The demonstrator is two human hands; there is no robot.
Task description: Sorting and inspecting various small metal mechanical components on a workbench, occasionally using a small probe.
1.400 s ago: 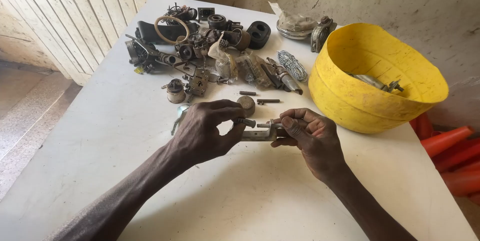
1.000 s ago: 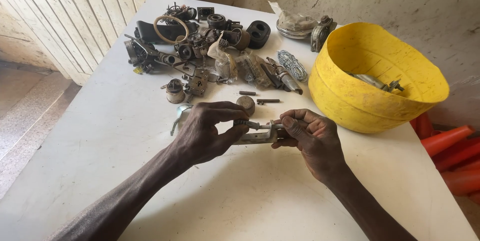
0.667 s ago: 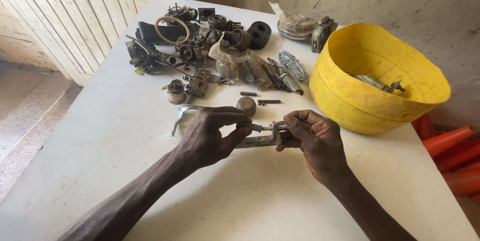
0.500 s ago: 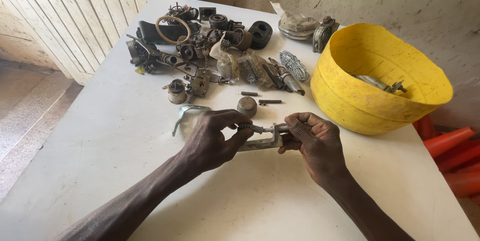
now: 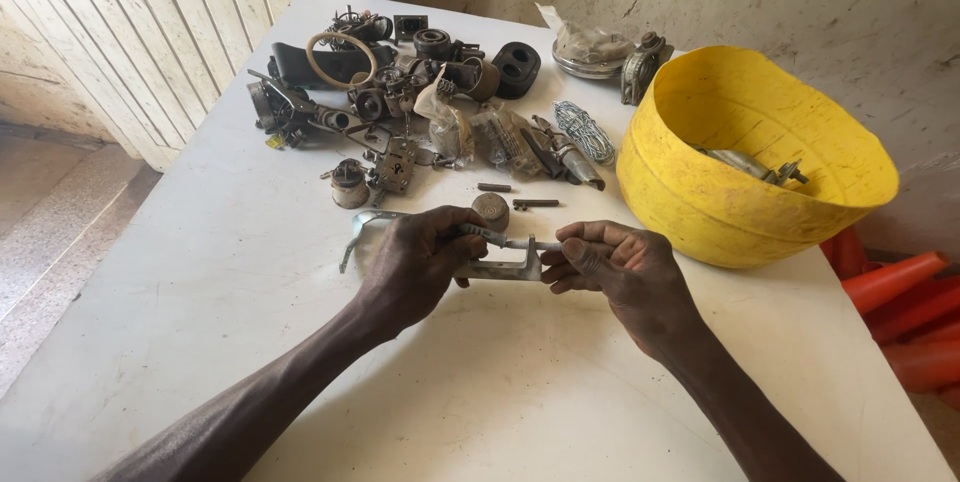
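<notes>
Mid-frame, the left hand (image 5: 420,262) and right hand (image 5: 620,267) grip a metal bracket (image 5: 500,260), perhaps a clamp, above the desk (image 5: 200,292).

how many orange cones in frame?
3, possibly more hidden: stacked at the right edge beside the table, below the yellow tub — top cone, middle cone, bottom cone.

I see a white table (image 5: 180,272) carrying scattered metal parts (image 5: 400,102) (upper middle) and a yellow basin (image 5: 700,202) at right.
</notes>
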